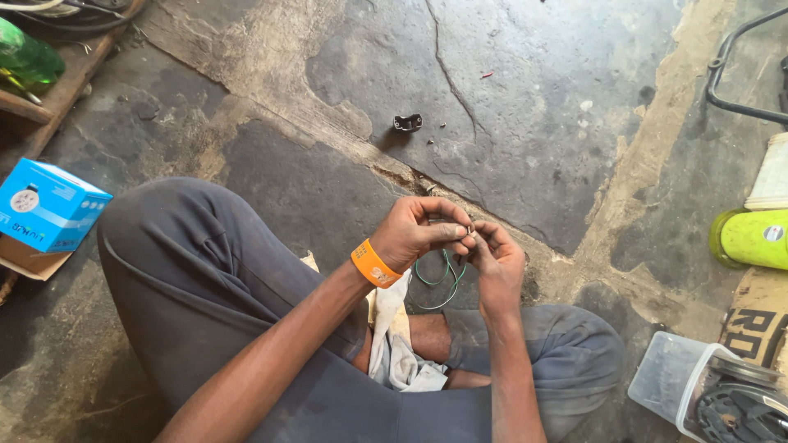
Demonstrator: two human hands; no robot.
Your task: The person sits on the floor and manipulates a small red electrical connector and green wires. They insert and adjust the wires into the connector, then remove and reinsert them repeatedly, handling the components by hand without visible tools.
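The person sits cross-legged on a cracked, stained concrete floor (509, 123), both hands raised together in front of the knees. The left hand (419, 234), with an orange wristband (373, 264) on its wrist, has its grip pinched closed on a small metal part (469, 230), too tiny to identify. The right hand (495, 261) meets it from the other side, its fingertips closed on the same part, so the two hands touch there. Thin green wire (439, 279) hangs in loose loops just below the hands, above the lap. A pale rag (394, 340) lies between the legs. On the floor beyond the hands sits a small dark metal clip (407, 122), well apart. A blue cardboard box (48, 205) stands at the left, a yellow-green cylinder (751, 238) at the right edge, and a clear plastic container (673, 377) at the lower right.
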